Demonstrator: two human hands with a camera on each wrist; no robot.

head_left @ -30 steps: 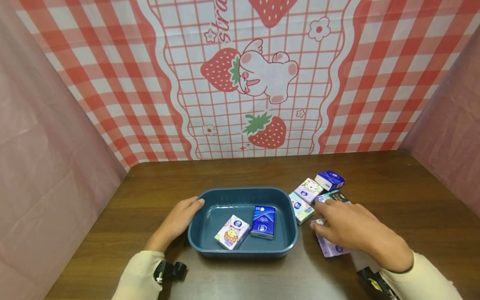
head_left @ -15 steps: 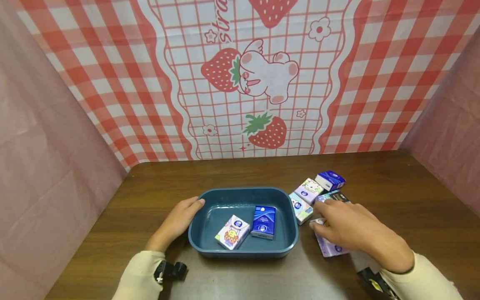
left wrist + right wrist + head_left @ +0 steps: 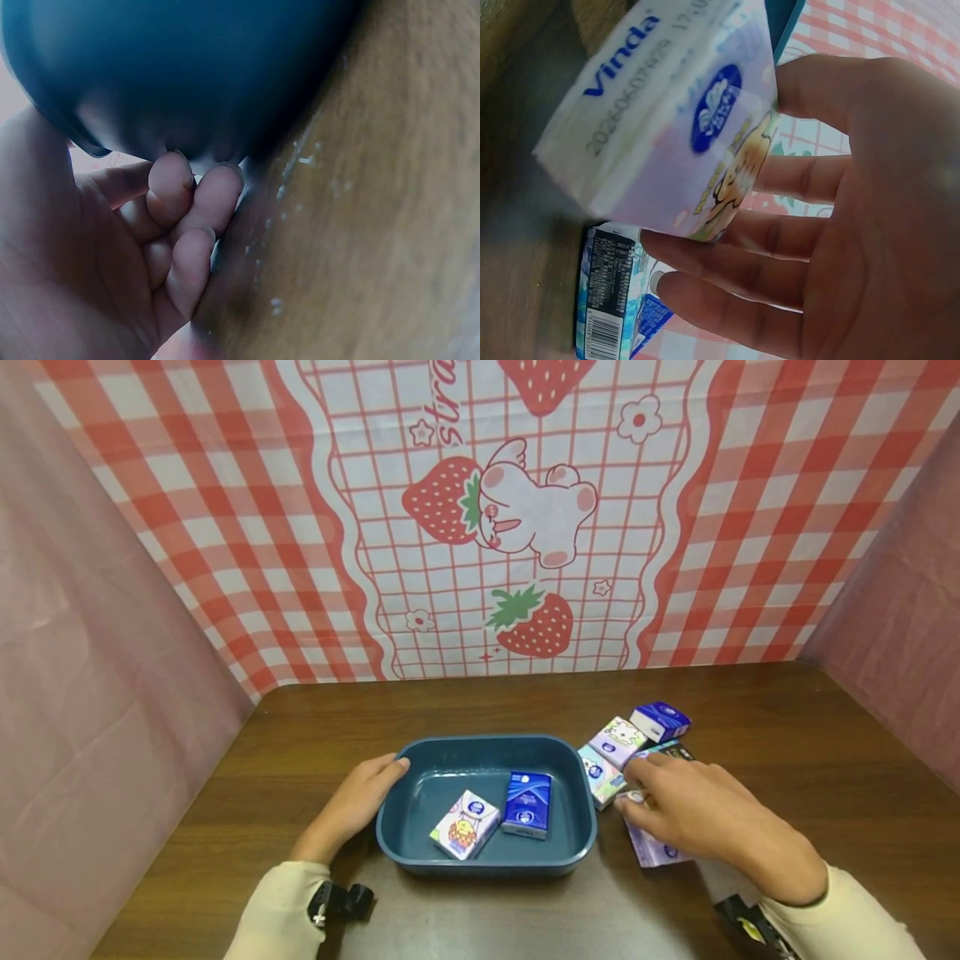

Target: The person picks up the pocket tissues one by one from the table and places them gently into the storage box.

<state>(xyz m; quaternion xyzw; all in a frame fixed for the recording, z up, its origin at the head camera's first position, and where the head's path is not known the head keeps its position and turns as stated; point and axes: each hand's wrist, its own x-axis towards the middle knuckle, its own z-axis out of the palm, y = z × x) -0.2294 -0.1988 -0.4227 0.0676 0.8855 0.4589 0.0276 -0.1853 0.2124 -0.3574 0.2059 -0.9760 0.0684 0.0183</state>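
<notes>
My left hand (image 3: 363,789) grips the left end of a teal plastic bin (image 3: 487,867), thumb over its rim. In the left wrist view the curled fingers (image 3: 171,180) press against the bin's outer wall. Two tissue packs lie inside: a white one with a cartoon print (image 3: 463,827) and a dark blue one (image 3: 527,806). To the right of the bin, my right hand (image 3: 697,810) holds a purple tissue pack (image 3: 652,843) between thumb and fingers. This pack, marked Vinda, looks tilted in the right wrist view, and the hand partly hides it from above.
Beyond the right hand lie a mint-coloured tissue pack (image 3: 600,777), a white cartoon one (image 3: 619,739) and a blue one (image 3: 660,720). A dark-labelled pack (image 3: 678,750) is partly covered by the hand. A checked strawberry cloth (image 3: 510,610) hangs behind the wooden table (image 3: 330,718).
My right hand has shifted slightly left with the purple tissue pack, whose near edge sits a little higher in view. The left hand and bin have stayed put.
</notes>
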